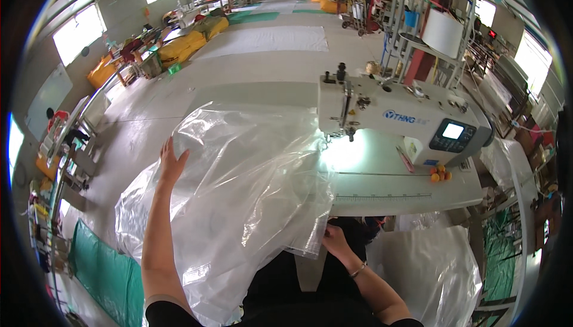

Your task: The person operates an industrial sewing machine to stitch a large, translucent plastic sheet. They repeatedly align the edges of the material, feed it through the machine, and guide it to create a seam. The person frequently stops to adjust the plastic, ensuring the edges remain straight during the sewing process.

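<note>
And here is the big, crinkled sheet of clear plastic (239,178), spread across the left of the pale sewing table (382,181), spilling over its near edge and down against the person's black clothing (280,291). The bare left hand (172,161) is out at the sheet's far left side, open, fingers stretched forward and thumb apart, palm down on the film. Over on the near side, the bare right hand (336,240), a thin bracelet (358,269) at its wrist, is right by the sheet's lower right corner, just below the table edge. Its fingers are bent, but whether they pinch the plastic I cannot tell!

Up at the sheet's right edge stands the white industrial sewing machine (394,109), its needle end close to the film, a bright lamp glaring on the bed beneath. Beside its small lit control screen (453,131), and nearer the person, sits a cluster of small orange balls (440,173); a slim, reddish hand tool (404,159) lies just left of them. Behind the machine, a large white thread cone (442,33) stands high on its rack.
</note>
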Demonstrator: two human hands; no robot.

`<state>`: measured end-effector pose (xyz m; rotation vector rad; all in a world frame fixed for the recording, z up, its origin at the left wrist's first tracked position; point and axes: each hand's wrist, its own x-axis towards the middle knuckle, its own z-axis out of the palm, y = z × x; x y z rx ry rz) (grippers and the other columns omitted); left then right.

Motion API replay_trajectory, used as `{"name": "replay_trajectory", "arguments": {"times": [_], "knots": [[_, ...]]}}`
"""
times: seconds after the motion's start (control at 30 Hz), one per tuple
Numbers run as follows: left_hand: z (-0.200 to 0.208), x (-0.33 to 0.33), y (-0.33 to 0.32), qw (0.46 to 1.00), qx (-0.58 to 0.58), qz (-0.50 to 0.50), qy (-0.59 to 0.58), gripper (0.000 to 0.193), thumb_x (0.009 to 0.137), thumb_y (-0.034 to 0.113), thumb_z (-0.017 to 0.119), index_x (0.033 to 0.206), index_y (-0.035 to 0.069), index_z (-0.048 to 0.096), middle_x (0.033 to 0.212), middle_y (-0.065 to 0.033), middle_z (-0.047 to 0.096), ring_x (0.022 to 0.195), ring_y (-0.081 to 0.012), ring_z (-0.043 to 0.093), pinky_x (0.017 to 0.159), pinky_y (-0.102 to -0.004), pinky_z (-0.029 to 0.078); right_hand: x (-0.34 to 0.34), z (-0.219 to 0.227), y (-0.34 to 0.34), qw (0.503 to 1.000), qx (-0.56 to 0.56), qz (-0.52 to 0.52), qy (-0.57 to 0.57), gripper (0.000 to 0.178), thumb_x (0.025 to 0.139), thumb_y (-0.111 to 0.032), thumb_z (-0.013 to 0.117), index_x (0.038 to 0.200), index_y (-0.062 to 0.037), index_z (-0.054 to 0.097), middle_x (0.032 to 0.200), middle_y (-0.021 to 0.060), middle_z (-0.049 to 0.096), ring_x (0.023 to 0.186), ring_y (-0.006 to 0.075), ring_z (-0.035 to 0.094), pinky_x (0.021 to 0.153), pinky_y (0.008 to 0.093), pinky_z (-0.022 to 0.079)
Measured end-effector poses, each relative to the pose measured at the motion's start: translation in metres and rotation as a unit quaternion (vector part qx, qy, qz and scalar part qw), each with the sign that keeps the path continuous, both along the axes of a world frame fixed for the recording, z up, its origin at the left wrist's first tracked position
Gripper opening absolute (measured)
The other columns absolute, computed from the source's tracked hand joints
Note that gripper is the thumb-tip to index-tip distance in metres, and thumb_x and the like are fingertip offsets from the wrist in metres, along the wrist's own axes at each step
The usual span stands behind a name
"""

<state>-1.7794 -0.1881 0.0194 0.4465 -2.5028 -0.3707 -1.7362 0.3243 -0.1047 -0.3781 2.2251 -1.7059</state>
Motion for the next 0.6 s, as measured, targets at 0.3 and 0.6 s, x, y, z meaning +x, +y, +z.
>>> {"name": "replay_trajectory", "arguments": {"times": [0.3,0.6], "knots": [[-0.224,0.132,0.123,0.901,0.403,-0.087,0.132,0.109,0.075,0.029,0.079,0.151,0.004,0.005,0.157,-0.0170,0.003,0.144,-0.0302,0.013,0.115,-0.0412,0.020,-0.035,-0.031,-0.087,0.985,-0.087,0.134,-0.064,0.032,0.094,-0.024,0.051,0.117,-0.0056,0.062,0.102,0.0088,0.068,0.100,0.0273,0.064,0.091,0.0393,0.048],[-0.166,0.183,0.209,0.687,0.721,-0.077,-0.035,0.039,0.085,0.019,0.069,0.117,0.000,0.057,0.104,-0.0064,0.064,0.090,-0.0129,0.061,0.074,-0.0285,0.050,-0.001,-0.056,-0.091,0.866,-0.333,0.076,-0.366,0.034,0.095,-0.024,0.049,0.122,-0.0055,0.059,0.109,0.0099,0.066,0.107,0.0279,0.061,0.094,0.0403,0.045]]}}
